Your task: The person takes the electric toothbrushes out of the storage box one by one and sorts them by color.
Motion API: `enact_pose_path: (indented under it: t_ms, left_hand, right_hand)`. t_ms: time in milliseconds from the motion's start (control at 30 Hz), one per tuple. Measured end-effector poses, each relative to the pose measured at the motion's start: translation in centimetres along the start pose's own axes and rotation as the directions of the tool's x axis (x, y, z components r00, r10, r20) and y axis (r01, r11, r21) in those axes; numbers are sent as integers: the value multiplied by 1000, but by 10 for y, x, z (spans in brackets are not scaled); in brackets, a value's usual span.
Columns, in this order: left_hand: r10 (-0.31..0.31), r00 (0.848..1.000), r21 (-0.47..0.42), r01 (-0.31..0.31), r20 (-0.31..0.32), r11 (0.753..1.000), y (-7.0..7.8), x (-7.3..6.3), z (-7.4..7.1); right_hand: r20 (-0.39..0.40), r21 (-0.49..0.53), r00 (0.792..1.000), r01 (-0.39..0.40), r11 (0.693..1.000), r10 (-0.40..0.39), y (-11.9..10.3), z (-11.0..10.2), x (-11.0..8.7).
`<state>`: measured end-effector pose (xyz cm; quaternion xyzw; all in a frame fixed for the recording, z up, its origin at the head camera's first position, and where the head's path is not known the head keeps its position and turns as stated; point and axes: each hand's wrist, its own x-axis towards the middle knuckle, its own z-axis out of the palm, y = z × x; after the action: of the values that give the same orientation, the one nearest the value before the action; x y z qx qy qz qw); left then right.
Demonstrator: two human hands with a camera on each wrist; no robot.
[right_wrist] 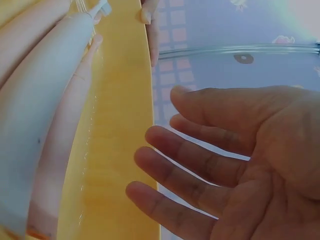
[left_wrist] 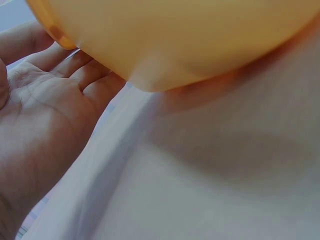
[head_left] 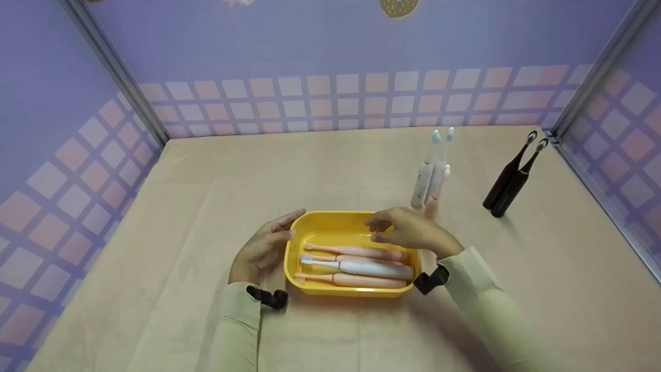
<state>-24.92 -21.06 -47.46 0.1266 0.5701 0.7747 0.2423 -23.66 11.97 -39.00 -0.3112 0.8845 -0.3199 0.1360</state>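
Note:
A yellow plastic bin (head_left: 330, 217) sits in front of me with pink electric toothbrushes (head_left: 369, 279) and a white one (head_left: 377, 268) lying lengthwise inside it. My left hand (head_left: 263, 243) holds the bin's left end, the thumb at the rim and the fingers along the outer wall; in the left wrist view the palm (left_wrist: 45, 115) faces the bin's side. Over the far right part of the bin is my right hand (head_left: 413, 232), its fingers loosely bent and apart with nothing between them. The right wrist view shows these fingers (right_wrist: 185, 160) spread beside the rim.
Just behind the right hand stand two white electric toothbrushes (head_left: 422, 181) and a pink one (head_left: 433, 205), heads up. Farther right, two black electric toothbrushes (head_left: 511, 191) stand side by side. Tiled-pattern walls (head_left: 320, 98) enclose the cloth-covered table (head_left: 248, 175) at the back and sides.

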Motion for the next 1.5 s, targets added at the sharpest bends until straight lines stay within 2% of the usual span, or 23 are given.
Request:
enact_pose_path:
  t_ms: [167, 333, 533, 733, 1133, 1367, 1500]
  left_hand:
    - [1, 1000, 4, -1, 2, 1000, 0, 0, 0]
    - [16, 1000, 31, -17, 19, 999, 0, 0, -1]
    - [16, 1000, 8, -16, 10, 1000, 0, 1, -1]
    - [17, 1000, 11, -17, 13, 1000, -1, 1, -2]
    - [27, 999, 7, -27, 23, 1000, -2, 2, -2]
    - [21, 1000, 12, -21, 17, 1000, 0, 1, 0]
    - [13, 1000, 16, -13, 3, 1000, 0, 2, 0]
  right_hand:
    - [61, -10, 998, 2, 1000, -1, -1, 0, 6]
    - [106, -38, 994, -33, 999, 36, -4, 0, 12]
    - [147, -44, 988, -40, 998, 46, -7, 0, 17]
    - [178, -46, 983, -48, 998, 56, -6, 3, 22]
    - [249, -129, 963, -71, 989, 102, -5, 6, 29]
    - [276, -211, 953, -68, 975, 126, -3, 11, 34]
    - [282, -208, 948, -87, 974, 145, -3, 13, 35]
